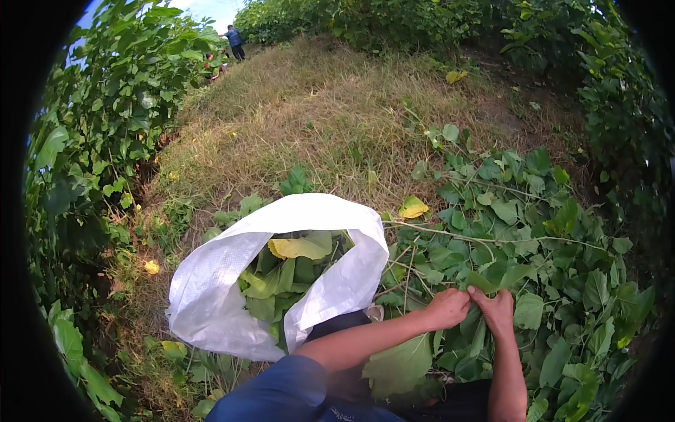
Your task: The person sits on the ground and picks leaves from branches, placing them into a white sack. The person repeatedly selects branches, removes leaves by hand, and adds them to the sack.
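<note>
Both my hands meet over a heap of cut leafy branches point(506, 237) at my right. My left hand point(448, 308) is closed on a leafy stem, its fingers hiding most of the grip. Against it, my right hand point(493, 308) pinches the same greenery between thumb and fingers. A green leaf point(495, 277) rises just above the right hand. Below my left forearm shows a large broad leaf point(401, 364); what supports it is hidden. A white woven plastic sack point(211, 295) stands with its mouth wide at my left, holding picked green leaves point(285, 279) and a yellowed leaf point(303, 246).
Leafy bushes point(111, 105) line the left side, and others point(622, 105) border the right. Dry grass point(295, 121) covers the ground between them. A long bare branch point(474, 237) extends right from the sack. Far off, a person point(234, 42) stands near the left bushes.
</note>
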